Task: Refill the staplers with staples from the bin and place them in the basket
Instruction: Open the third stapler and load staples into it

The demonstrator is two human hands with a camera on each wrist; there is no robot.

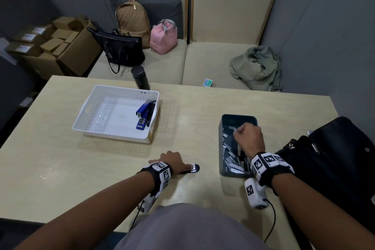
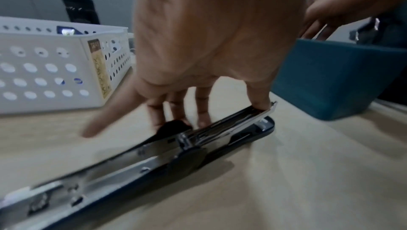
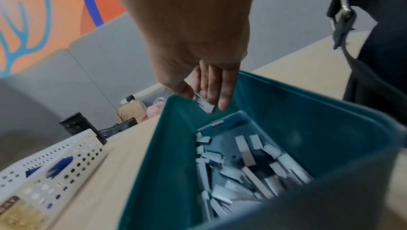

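Note:
A dark stapler (image 2: pixel 198 148) lies folded open flat on the table, its metal staple channel facing up. My left hand (image 1: pixel 172 161) (image 2: pixel 198 108) rests on it with straight fingers, the fingertips pressing the channel near its front end (image 1: pixel 193 168). My right hand (image 1: pixel 248 138) (image 3: pixel 207 98) is over the teal bin (image 1: pixel 221 148) (image 3: pixel 330 120) and pinches a strip of staples (image 3: pixel 206 106) between thumb and fingers. Several loose staple strips (image 3: pixel 242 173) lie in the bin. A blue stapler (image 1: pixel 143 113) lies in the white basket (image 1: pixel 97 128) at the far left.
A black flask (image 1: pixel 140 77) stands just behind the basket at the table's far edge. A black bag (image 1: pixel 334 158) sits on the table right of the bin. Sofa seats with bags and a green jacket lie beyond the table.

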